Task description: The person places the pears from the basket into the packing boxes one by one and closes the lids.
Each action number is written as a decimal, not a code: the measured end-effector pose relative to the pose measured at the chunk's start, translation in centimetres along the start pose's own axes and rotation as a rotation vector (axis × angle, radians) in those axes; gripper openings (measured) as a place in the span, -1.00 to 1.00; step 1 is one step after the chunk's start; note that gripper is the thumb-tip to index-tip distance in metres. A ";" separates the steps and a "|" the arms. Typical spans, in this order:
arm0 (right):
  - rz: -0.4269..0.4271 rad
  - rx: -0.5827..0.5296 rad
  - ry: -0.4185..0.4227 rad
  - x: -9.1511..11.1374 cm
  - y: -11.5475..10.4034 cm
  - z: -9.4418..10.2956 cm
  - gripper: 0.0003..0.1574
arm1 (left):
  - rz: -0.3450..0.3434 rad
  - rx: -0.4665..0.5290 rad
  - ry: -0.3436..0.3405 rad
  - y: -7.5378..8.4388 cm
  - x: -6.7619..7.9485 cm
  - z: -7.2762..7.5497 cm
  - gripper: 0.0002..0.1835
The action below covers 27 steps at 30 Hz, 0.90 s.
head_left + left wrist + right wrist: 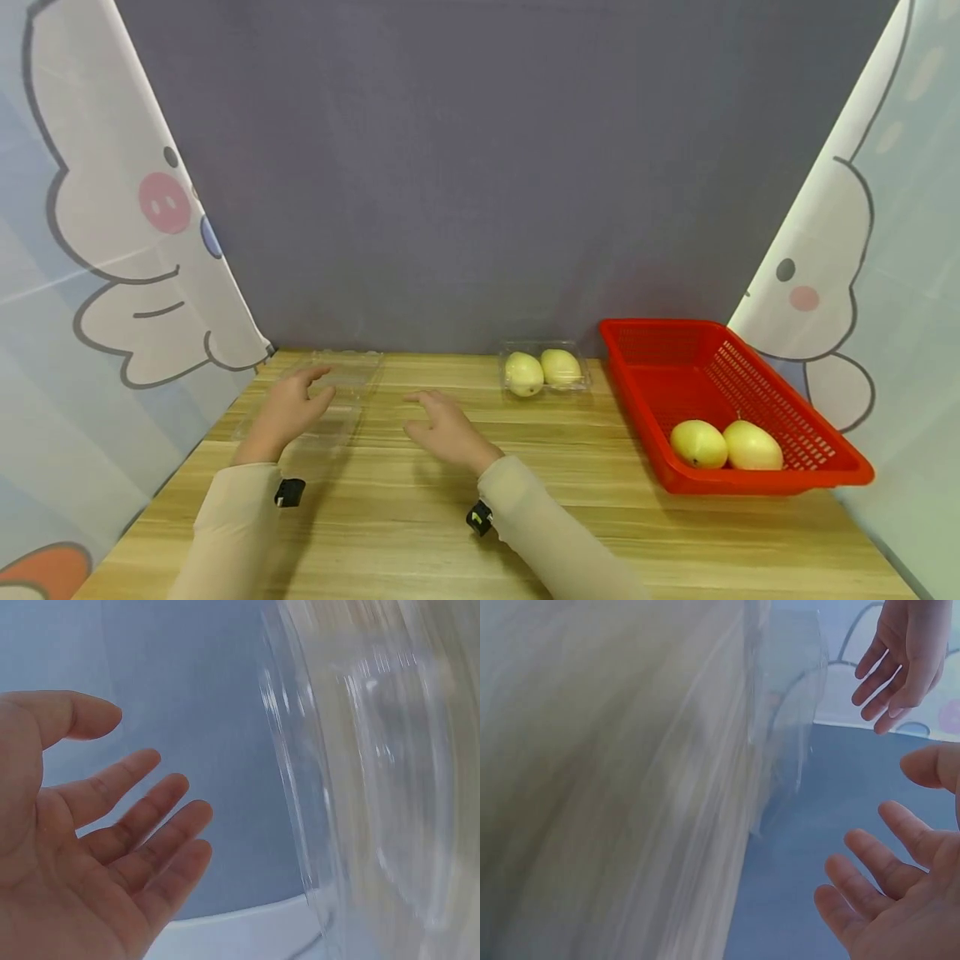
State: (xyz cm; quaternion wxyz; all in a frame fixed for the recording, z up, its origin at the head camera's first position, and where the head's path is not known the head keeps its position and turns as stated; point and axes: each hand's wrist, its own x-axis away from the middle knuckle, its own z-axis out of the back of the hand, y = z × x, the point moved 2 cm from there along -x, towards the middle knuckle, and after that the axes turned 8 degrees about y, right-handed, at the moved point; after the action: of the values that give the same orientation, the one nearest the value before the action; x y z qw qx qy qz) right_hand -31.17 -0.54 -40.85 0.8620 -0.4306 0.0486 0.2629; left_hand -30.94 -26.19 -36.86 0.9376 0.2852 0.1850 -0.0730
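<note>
My left hand [288, 410] hovers above a clear plastic clamshell box [360, 368] at the back left of the table, overlapping it in the head view. Its fingers are spread and loosely bent, with nothing in them. To the right of the box, my right hand [446, 429] hangs over bare wood, palm turned inward, also holding nothing. The left wrist view shows the transparent box [405, 787] apart from the fingertips. Seen from the right wrist, the upright clear panel [791, 690] of the box stands between the table and the left hand [907, 660].
A second clear box [577, 385] at the back holds two pale yellow round fruits [523, 374]. On the right, a red plastic basket [637, 421] contains two similar fruits [752, 446]. A grey panel [480, 183] rises behind the wooden table [390, 517], with cartoon-printed cloth on both sides.
</note>
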 end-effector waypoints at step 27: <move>0.029 -0.037 -0.218 0.0 -2.5 -5.6 -0.26 | 0.283 -0.050 -0.097 -8.5 1.1 2.3 -0.12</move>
State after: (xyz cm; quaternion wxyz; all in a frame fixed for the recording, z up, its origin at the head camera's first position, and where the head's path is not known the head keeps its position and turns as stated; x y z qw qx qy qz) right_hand -29.17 -6.04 -42.55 0.8503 -0.4144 -0.0440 0.3213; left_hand -31.31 -34.53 -39.84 0.9532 0.2811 0.0991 0.0505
